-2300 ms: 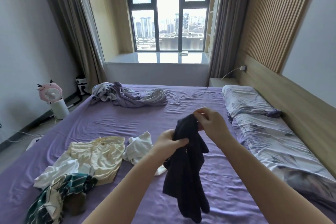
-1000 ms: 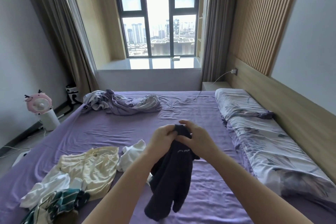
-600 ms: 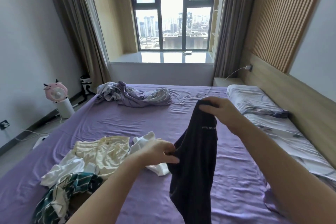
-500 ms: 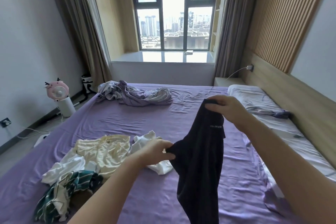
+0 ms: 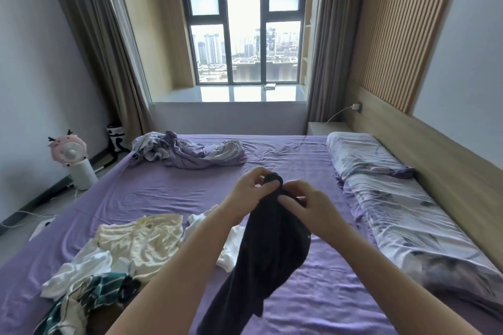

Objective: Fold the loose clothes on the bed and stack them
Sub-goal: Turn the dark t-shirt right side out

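Watching the head cam: both hands up over mid-bed w/ a dark navy garment [image 5: 272, 247]. Left hand [image 5: 246, 193] pinches its top edge, fingers curled onto the bunched fabric near the top. Right hand [image 5: 307, 209] just beside it, fingers also curled into the cloth, touching the same bunched top. Hands close together, nearly touching. Rest of the garment hangs down twd me, lower end dangling above the purple sheet [image 5: 313, 302].

Loose clothes on the bed's left side: cream piece [image 5: 141, 236] lying spread, white piece [image 5: 81, 269] next to it at its near-left, green/white striped item [image 5: 89, 296] crumpled nearest me, another white item [image 5: 231, 245] partly behind my left forearm. Crumpled lilac/grey bedding [image 5: 190, 151] at far left of the bed. Floral pillows [image 5: 394, 198] along the right. Pink fan [image 5: 69, 149] on the floor, left.
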The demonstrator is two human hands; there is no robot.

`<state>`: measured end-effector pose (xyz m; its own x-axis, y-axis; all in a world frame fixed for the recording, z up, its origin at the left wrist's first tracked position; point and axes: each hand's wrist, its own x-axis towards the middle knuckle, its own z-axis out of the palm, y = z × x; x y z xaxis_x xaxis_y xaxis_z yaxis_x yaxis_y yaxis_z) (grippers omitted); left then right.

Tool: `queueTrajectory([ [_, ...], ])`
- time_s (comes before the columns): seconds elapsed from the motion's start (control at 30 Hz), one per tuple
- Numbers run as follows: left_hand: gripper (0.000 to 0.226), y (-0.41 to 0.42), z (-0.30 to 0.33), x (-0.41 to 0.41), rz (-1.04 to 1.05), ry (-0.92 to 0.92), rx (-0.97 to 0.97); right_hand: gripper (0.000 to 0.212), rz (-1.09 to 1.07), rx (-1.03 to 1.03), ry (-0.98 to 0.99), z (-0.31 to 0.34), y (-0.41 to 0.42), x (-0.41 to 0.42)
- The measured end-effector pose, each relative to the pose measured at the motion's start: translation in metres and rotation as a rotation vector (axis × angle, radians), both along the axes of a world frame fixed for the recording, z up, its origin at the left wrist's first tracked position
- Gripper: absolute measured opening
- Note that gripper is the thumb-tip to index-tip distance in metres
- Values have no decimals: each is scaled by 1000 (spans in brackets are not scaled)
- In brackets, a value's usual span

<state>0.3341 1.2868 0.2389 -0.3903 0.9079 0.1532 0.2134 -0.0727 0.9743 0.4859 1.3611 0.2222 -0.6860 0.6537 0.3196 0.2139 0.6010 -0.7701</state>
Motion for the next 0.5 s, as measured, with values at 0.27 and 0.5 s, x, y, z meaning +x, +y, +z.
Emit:
queueTrajectory([
  [0.27,11,3,1,0,151,-83,115,23,-214,540,-80,-23,-33,-3],
  [0.5,7,-9,-1,-15,235,-169,138,1,-195,307,69,-17,-37,-8],
])
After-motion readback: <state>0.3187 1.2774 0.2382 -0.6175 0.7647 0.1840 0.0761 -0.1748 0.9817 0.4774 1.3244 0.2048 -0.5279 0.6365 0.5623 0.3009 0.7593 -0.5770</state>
